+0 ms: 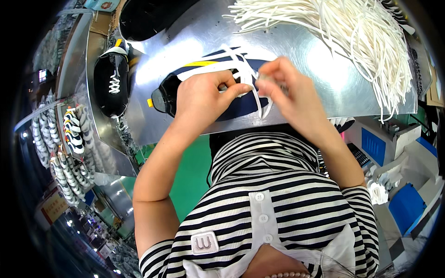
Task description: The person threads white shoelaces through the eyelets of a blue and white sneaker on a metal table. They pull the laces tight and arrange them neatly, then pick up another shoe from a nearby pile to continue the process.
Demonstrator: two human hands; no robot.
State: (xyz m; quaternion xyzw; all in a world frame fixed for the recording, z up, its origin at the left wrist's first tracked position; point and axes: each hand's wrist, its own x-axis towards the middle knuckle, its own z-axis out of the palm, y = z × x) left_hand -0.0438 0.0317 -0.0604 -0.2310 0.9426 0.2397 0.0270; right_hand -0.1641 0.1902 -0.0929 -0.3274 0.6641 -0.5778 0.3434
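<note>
A navy shoe (238, 109) with white and yellow stripes lies on its side on the metal table, its dark heel (163, 99) with a yellow tab to the left. A white shoelace (251, 81) runs loosely over its lacing area, ends trailing. My left hand (204, 95) rests over the shoe, closed, thumb and forefinger pinching the lace by the eyelets. Just right of it, my right hand (289, 90) is slightly blurred, with its fingertips closed on the lace. The eyelets under my fingers are partly hidden.
A big heap of white shoelaces (352, 41) covers the table's (185, 48) far right. At left stands a black shoe (111, 85) with white lacing; another dark shoe (146, 18) is at the back. Striped shoes (73, 129) hang on a rack at far left.
</note>
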